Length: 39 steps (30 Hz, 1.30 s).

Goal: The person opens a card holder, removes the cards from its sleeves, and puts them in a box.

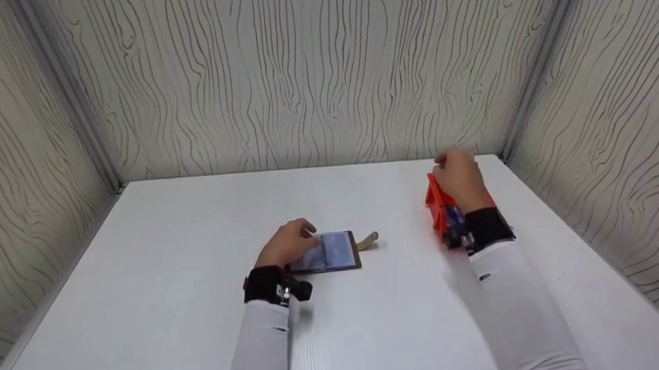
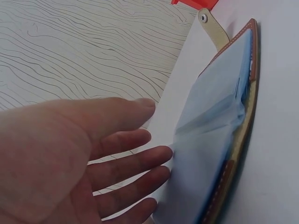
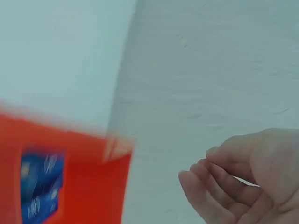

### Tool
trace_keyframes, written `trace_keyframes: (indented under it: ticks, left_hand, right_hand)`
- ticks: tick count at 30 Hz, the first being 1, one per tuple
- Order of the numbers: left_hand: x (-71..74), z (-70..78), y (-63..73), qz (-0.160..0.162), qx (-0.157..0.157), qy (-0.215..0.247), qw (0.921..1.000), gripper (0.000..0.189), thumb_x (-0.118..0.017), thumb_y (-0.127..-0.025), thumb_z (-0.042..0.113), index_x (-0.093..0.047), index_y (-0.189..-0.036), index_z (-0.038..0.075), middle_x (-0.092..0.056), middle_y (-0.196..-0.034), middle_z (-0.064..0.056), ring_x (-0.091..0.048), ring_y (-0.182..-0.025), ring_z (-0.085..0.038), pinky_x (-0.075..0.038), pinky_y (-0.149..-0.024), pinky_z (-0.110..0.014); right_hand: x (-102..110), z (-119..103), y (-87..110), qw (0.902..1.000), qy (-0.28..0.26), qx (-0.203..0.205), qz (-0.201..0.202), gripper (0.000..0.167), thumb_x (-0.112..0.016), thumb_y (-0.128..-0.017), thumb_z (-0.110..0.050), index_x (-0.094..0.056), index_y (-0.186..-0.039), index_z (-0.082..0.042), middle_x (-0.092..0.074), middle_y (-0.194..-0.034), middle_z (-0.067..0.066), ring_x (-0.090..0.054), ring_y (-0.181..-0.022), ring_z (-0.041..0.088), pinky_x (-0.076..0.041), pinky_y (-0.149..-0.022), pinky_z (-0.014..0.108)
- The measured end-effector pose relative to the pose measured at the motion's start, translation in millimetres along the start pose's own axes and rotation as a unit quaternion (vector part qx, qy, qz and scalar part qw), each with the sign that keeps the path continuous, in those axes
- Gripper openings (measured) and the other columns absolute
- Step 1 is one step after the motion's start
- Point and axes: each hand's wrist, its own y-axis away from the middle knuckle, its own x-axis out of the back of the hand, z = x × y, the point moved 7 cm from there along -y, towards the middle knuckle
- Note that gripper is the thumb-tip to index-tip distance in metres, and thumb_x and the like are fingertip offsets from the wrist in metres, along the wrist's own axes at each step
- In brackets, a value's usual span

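Note:
A small card holder [image 1: 340,250] lies spread on the white table, its brown cover stitched at the edge and its sleeves bluish and translucent. From its right side sticks out a beige strap [image 1: 367,241] with a metal snap. My left hand [image 1: 288,243] is at its left half; in the left wrist view the straight fingertips [image 2: 161,154] meet the sleeves. My right hand [image 1: 461,179] is over a red container [image 1: 438,214], fingers loosely bent, with nothing seen between them. Inside the container, blurred blue packets [image 3: 42,186] with white marks show in the right wrist view.
The white table [image 1: 189,235] is bordered by a back wall [image 1: 306,72] and side walls with a wood-grain pattern. The red container stands near the table's far right corner, to the right of the card holder.

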Motion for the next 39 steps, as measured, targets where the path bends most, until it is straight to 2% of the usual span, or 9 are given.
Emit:
trace_keyframes:
  ticks: [5, 10, 15, 20, 22, 24, 29, 32, 39]
  left_hand:
    - [-0.6, 0.1, -0.5, -0.003, -0.005, -0.003, 1.0000, 0.040, -0.069, -0.103, 0.025, -0.068, -0.136, 0.002, -0.075, -0.130, -0.019, -0.071, -0.122, -0.035, -0.056, -0.108, -0.053]
    - [-0.5, -2.3, -1.2, 0.001, -0.001, -0.003, 1.0000, 0.040, -0.070, -0.103, 0.025, -0.069, -0.136, 0.002, -0.075, -0.129, -0.020, -0.071, -0.122, -0.035, -0.056, -0.108, -0.053]
    - [0.6, -2.6, -1.2, 0.002, -0.002, -0.007, 1.0000, 0.038, -0.070, -0.103, 0.024, -0.070, -0.134, 0.002, -0.076, -0.130, -0.021, -0.071, -0.123, -0.037, -0.056, -0.109, -0.054]
    - [1.0, -3.6, -1.5, 0.002, -0.004, -0.004, 1.0000, 0.036, -0.070, -0.103, 0.023, -0.069, -0.133, 0.002, -0.076, -0.129, -0.021, -0.071, -0.124, -0.037, -0.056, -0.110, -0.054]
    - [0.9, -3.8, -1.8, 0.002, -0.008, 0.000, 1.0000, 0.036, -0.070, -0.103, 0.022, -0.069, -0.133, 0.001, -0.076, -0.129, -0.021, -0.071, -0.124, -0.037, -0.055, -0.110, -0.054]
    - [0.9, -3.9, -1.6, 0.002, -0.007, 0.003, 1.0000, 0.036, -0.070, -0.103, 0.022, -0.069, -0.133, 0.001, -0.076, -0.129, -0.021, -0.070, -0.124, -0.037, -0.055, -0.111, -0.054]
    - [2.1, -4.0, 0.0, 0.006, -0.005, 0.003, 1.0000, 0.036, -0.070, -0.103, 0.022, -0.070, -0.133, 0.001, -0.075, -0.132, -0.020, -0.069, -0.127, -0.037, -0.054, -0.112, -0.054]
    - [2.9, -4.2, 0.0, 0.011, -0.004, -0.002, 0.9999, 0.038, -0.070, -0.103, 0.023, -0.070, -0.133, 0.001, -0.074, -0.133, -0.020, -0.068, -0.127, -0.036, -0.054, -0.113, -0.054]
    - [-0.1, -4.9, -0.8, 0.007, -0.002, -0.004, 1.0000, 0.037, -0.069, -0.103, 0.023, -0.070, -0.133, 0.002, -0.074, -0.134, -0.020, -0.068, -0.127, -0.036, -0.054, -0.113, -0.053]
  right_hand:
    - [-29.5, -49.6, 20.5, 0.9956, -0.071, 0.029, -0.054, 0.031, -0.059, -0.106, -0.010, -0.070, -0.132, 0.002, -0.073, -0.126, 0.024, -0.068, -0.111, 0.037, -0.062, -0.104, 0.051]
    - [-76.7, -90.4, 40.7, 0.9855, -0.060, 0.098, -0.124, 0.031, -0.070, -0.103, -0.012, -0.072, -0.132, 0.001, -0.076, -0.124, 0.022, -0.071, -0.115, 0.034, -0.061, -0.105, 0.050]
    - [-126.8, -107.3, 61.4, 0.9673, -0.023, 0.150, -0.203, 0.039, -0.079, -0.098, -0.014, -0.072, -0.133, 0.002, -0.074, -0.129, 0.022, -0.069, -0.124, 0.036, -0.058, -0.109, 0.051]
    - [-162.8, -111.6, 80.3, 0.9445, 0.017, 0.173, -0.278, 0.059, -0.086, -0.094, -0.022, -0.065, -0.143, 0.005, -0.068, -0.144, 0.023, -0.064, -0.137, 0.037, -0.053, -0.117, 0.050]
    - [-170.7, -110.3, 86.1, 0.9386, 0.036, 0.172, -0.297, 0.066, -0.088, -0.092, -0.025, -0.063, -0.145, 0.005, -0.068, -0.144, 0.021, -0.066, -0.134, 0.035, -0.054, -0.116, 0.049]
    - [-175.8, -108.8, 90.6, 0.9331, 0.058, 0.172, -0.311, 0.067, -0.089, -0.091, -0.029, -0.064, -0.144, 0.004, -0.071, -0.138, 0.019, -0.068, -0.123, 0.031, -0.057, -0.110, 0.047]
    - [-179.7, -108.6, 96.5, 0.9238, 0.094, 0.188, -0.320, 0.046, -0.090, -0.091, -0.033, -0.072, -0.121, -0.002, -0.074, -0.108, 0.009, -0.063, -0.092, 0.019, -0.056, -0.086, 0.039]
    - [-179.9, -110.3, 97.2, 0.9200, 0.106, 0.207, -0.315, 0.040, -0.089, -0.091, -0.034, -0.072, -0.112, -0.004, -0.070, -0.099, 0.006, -0.058, -0.087, 0.018, -0.051, -0.079, 0.036]
    - [-179.0, -112.1, 102.1, 0.9123, 0.135, 0.226, -0.314, 0.036, -0.087, -0.094, -0.035, -0.073, -0.106, -0.005, -0.065, -0.090, 0.002, -0.055, -0.083, 0.018, -0.045, -0.075, 0.034]
